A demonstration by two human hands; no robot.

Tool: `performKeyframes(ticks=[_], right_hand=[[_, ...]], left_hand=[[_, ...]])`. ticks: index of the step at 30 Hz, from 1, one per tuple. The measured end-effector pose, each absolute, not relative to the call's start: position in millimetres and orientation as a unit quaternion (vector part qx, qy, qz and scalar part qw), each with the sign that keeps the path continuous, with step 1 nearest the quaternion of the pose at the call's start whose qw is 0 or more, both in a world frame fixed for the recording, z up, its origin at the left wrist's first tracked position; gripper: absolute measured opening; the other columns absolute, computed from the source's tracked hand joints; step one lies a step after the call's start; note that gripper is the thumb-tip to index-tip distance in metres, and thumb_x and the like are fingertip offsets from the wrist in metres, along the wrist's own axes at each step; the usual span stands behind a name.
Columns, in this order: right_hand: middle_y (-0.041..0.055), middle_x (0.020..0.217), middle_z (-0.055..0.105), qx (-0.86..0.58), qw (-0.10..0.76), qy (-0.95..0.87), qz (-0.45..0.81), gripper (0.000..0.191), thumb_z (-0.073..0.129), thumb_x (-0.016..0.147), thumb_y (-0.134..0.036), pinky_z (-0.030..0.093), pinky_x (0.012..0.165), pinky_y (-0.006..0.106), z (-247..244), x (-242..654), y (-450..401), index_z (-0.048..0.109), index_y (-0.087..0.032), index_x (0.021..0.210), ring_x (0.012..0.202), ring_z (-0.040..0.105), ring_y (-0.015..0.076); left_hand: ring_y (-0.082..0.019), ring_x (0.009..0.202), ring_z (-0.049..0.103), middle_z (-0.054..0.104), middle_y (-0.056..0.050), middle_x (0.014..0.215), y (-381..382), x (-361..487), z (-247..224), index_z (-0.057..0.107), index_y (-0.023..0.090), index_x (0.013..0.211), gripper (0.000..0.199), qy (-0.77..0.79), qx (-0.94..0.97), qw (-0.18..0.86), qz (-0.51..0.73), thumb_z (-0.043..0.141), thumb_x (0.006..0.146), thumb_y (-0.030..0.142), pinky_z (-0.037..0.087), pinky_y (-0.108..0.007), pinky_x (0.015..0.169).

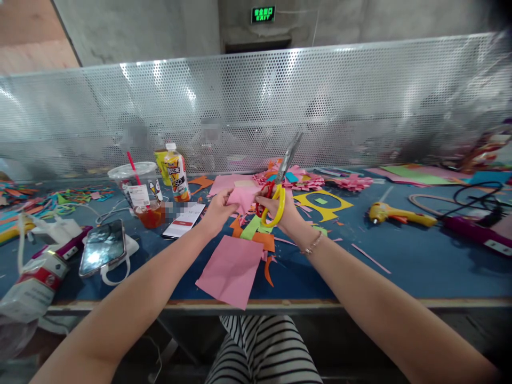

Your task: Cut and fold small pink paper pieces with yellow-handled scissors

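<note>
Between both hands is a small piece of pink paper (243, 198), raised over the scraps on the table. My left hand (218, 212) pinches its left side. My right hand (288, 212) is closed around scissors (276, 208) with yellow and red handles, their metal blades pointing up and away; its fingertips also reach the paper's right edge. Below lies a larger pink sheet (231, 271), overhanging the table's front edge. Green paper (251, 228) and orange scraps (264, 241) lie just behind it. A cut yellow sheet (326, 204) with a round hole is right of my right hand.
A drink cup (138, 194), a bottle (176, 173) and phones (104, 248) stand or lie on the left. A yellow glue gun (400, 214) and a purple power strip (480, 234) with cables lie right. A perforated metal panel (256, 117) rises behind the blue table (320, 272).
</note>
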State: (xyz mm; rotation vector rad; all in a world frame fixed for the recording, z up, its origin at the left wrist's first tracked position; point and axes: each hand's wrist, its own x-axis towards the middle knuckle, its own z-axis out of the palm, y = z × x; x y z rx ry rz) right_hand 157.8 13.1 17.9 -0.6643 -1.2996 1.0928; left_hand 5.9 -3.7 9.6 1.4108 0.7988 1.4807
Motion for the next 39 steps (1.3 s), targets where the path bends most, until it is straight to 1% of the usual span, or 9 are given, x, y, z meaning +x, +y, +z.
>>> performKeyframes(ticks=[4,8,15,19,25,30,33,36,39], right_hand=[[-0.0028,0.054,0.051,-0.300,0.628,-0.559,0.451,0.030,0.070,0.053,-0.022,0.043,0.045,0.025,17,160,18,0.041,-0.020,0.055,0.054,0.054,0.0128],[-0.0034,0.053,0.051,-0.312,0.638,-0.535,0.457,0.031,0.073,0.050,-0.023,0.046,0.049,0.027,15,161,25,0.043,-0.019,0.055,0.052,0.052,0.0120],[-0.0030,0.054,0.052,-0.311,0.647,-0.530,0.452,0.029,0.073,0.050,-0.024,0.048,0.052,0.027,14,162,28,0.045,-0.019,0.057,0.056,0.056,0.0133],[-0.0024,0.058,0.054,-0.293,0.647,-0.527,0.467,0.030,0.072,0.050,-0.022,0.052,0.060,0.029,14,161,26,0.043,-0.020,0.058,0.065,0.061,0.0162],[-0.0006,0.067,0.061,-0.276,0.638,-0.537,0.478,0.033,0.073,0.049,-0.020,0.053,0.073,0.034,14,161,24,0.041,-0.021,0.059,0.079,0.063,0.0193],[0.0025,0.077,0.064,-0.281,0.598,-0.622,0.421,0.032,0.072,0.052,-0.021,0.052,0.070,0.035,12,160,23,0.044,-0.021,0.067,0.077,0.063,0.0188],[0.0028,0.082,0.063,-0.250,0.591,-0.662,0.387,0.031,0.070,0.054,-0.019,0.051,0.073,0.034,12,159,21,0.044,-0.021,0.071,0.081,0.062,0.0179],[0.0035,0.087,0.062,-0.236,0.579,-0.678,0.387,0.029,0.068,0.056,-0.018,0.050,0.073,0.032,14,159,15,0.044,-0.022,0.071,0.087,0.060,0.0182],[0.0031,0.088,0.061,-0.230,0.573,-0.679,0.397,0.028,0.067,0.058,-0.019,0.050,0.070,0.031,16,158,11,0.043,-0.022,0.071,0.086,0.060,0.0177]], left_hand=[[-0.012,0.066,0.060,0.066,-0.003,0.081,-2,3,9,0.049,0.013,0.113,0.063,0.303,0.541,0.516,0.591,0.068,0.053,0.010,0.046,-0.024,0.064],[-0.010,0.063,0.059,0.066,-0.002,0.077,0,3,9,0.049,0.012,0.112,0.066,0.301,0.536,0.510,0.602,0.070,0.050,0.009,0.045,-0.024,0.064],[-0.010,0.067,0.059,0.066,-0.001,0.078,2,4,7,0.055,0.013,0.104,0.057,0.312,0.544,0.463,0.627,0.068,0.049,0.007,0.044,-0.023,0.065],[-0.013,0.073,0.061,0.068,-0.003,0.080,3,2,6,0.060,0.014,0.097,0.044,0.305,0.547,0.455,0.634,0.067,0.053,0.011,0.045,-0.026,0.071],[-0.015,0.070,0.062,0.068,-0.004,0.076,4,-2,7,0.063,0.013,0.090,0.038,0.372,0.507,0.414,0.659,0.067,0.052,0.012,0.047,-0.028,0.069],[-0.015,0.071,0.060,0.066,-0.003,0.081,8,-3,5,0.063,0.014,0.090,0.039,0.388,0.528,0.374,0.657,0.067,0.051,0.014,0.047,-0.027,0.067],[-0.013,0.067,0.058,0.064,-0.002,0.076,10,-3,3,0.063,0.014,0.090,0.040,0.409,0.521,0.365,0.654,0.068,0.051,0.015,0.046,-0.025,0.061],[-0.012,0.061,0.056,0.060,0.000,0.070,11,-3,3,0.061,0.014,0.088,0.038,0.408,0.507,0.390,0.651,0.068,0.051,0.015,0.044,-0.024,0.056],[-0.010,0.058,0.054,0.058,0.001,0.068,9,-2,5,0.060,0.016,0.083,0.032,0.385,0.499,0.432,0.645,0.067,0.051,0.015,0.042,-0.023,0.053]])
